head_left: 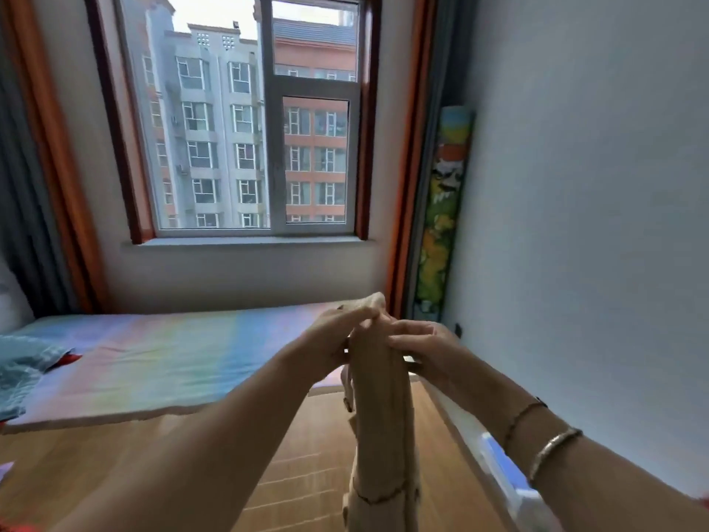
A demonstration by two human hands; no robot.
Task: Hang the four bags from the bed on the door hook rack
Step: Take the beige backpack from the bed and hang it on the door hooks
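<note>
Holding up a tan bag (380, 397) in front of the body, both hands meet at its top, toward 1 o'clock from the middle of the view. The left hand (337, 335) has its grip closed round the upper edge of the bag, fingers and thumb pinching the fabric at the very top. The right hand (426, 347) has its fingers curled against the bag's right side just below; its grip looks closed on the fabric too. The bag hangs straight down between the forearms toward 6 o'clock, its lower part blurred. On the right wrist sit a metal bangle (552, 447) and a thin bracelet (525, 412). Behind the hands, the bed (153, 362), with a pastel rainbow sheet, stretches toward 9 o'clock, with a blue cloth (19, 370) at its left edge. A window (245, 117) fills 12 o'clock, and a colourful rolled mat (445, 209) stands in the corner at 2 o'clock.
</note>
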